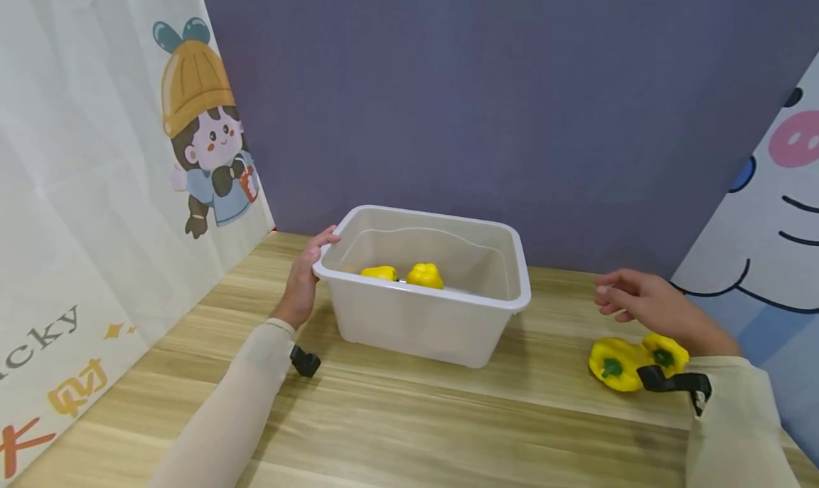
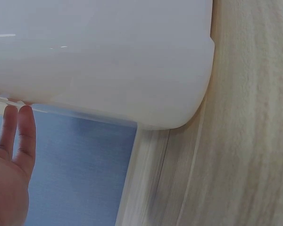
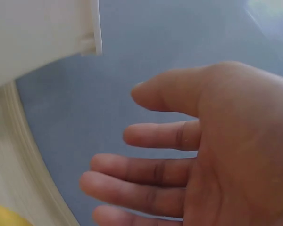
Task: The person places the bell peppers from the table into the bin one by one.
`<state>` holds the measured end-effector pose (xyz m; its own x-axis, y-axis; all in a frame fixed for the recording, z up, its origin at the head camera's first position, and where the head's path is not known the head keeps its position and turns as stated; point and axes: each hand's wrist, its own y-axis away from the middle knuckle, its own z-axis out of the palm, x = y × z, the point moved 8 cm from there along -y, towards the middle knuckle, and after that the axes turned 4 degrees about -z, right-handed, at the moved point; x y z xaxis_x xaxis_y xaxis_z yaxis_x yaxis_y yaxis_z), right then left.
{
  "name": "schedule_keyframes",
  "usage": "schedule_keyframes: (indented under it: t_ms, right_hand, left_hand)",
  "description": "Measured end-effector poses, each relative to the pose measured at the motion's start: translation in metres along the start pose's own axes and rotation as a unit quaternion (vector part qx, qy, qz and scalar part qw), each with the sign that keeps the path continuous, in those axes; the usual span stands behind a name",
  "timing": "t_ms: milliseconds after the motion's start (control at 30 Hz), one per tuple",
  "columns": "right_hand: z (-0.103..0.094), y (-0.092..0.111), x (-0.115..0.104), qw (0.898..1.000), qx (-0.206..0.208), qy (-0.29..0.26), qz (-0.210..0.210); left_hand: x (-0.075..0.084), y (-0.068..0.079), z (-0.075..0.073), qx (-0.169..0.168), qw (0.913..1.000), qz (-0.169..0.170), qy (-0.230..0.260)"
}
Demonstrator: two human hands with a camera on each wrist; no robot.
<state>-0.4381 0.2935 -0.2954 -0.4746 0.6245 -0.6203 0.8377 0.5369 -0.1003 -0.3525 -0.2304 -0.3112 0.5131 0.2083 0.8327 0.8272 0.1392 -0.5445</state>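
Note:
A pale plastic bin [image 1: 409, 321] stands on the wooden table, with two yellow bell peppers [image 1: 425, 276] partly visible inside. My left hand [image 1: 306, 278] holds the bin's left rim near the corner, its upper fingers lapping over the edge. Two fingers [image 2: 26, 136] reach up to the rim fairly straight in the left wrist view; the thumb is out of that frame. Right of the bin, my right hand [image 1: 655, 306] hovers with nothing in it, its fingers loosely spread in the right wrist view. Below it, two more yellow bell peppers [image 1: 617, 363] lie side by side, partly covered by the wrist strap.
A grey-blue panel [image 1: 448, 104] rises behind the bin. Printed white sheets flank the table, a cartoon child sheet [image 1: 96, 154] on the left and a cartoon face sheet [image 1: 761, 239] on the right. Wooden tabletop [image 1: 416, 431] extends in front of the bin.

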Motion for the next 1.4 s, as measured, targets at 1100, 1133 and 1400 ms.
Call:
schedule_keyframes:
  t_ms: [1100,1133,1400]
  right_hand:
    - [0.017,0.004,0.042,0.991,-0.116,0.054,0.050]
    - [0.018,0.005,0.042,0.990,-0.117,0.055,0.053]
    - [0.027,0.008,0.048,0.983,-0.152,0.068,0.083]
  left_hand:
    - [0.001,0.000,0.001,-0.008,0.9999,0.007,-0.003]
    - [0.002,0.000,0.001,-0.007,0.9999,0.006,-0.003]
    - [0.002,0.001,0.000,-0.008,0.9999,0.006,-0.004]
